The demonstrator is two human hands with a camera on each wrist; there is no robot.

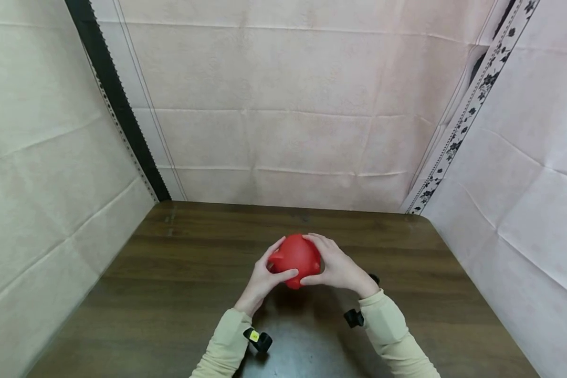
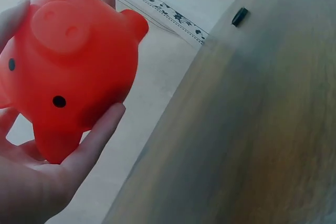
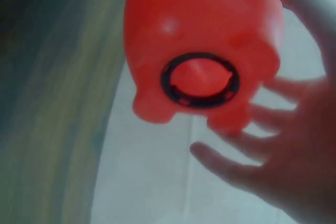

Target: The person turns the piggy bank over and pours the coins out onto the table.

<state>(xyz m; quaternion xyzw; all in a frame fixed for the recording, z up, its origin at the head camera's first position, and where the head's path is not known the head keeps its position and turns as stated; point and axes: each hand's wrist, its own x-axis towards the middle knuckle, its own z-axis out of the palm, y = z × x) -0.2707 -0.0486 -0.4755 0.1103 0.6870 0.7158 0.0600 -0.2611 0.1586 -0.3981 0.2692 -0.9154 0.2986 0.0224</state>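
Two hands cup red piggy bank (image 1: 296, 258) above table (image 1: 170, 283); left hand (image 1: 264, 277) and right hand (image 1: 336, 268) both grasping it.

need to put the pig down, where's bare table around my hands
Bare wood table lies left of the left hand, right of the right hand, and beyond the red piggy bank toward the back wall. Only the middle is crowded.

Both arms wear long, pale beige sleeves ending at the wrist. The left hand (image 1: 263, 281) and right hand (image 1: 338, 269) are bare. A small black device sits under each wrist; the left one (image 1: 259, 339) carries a yellow label.
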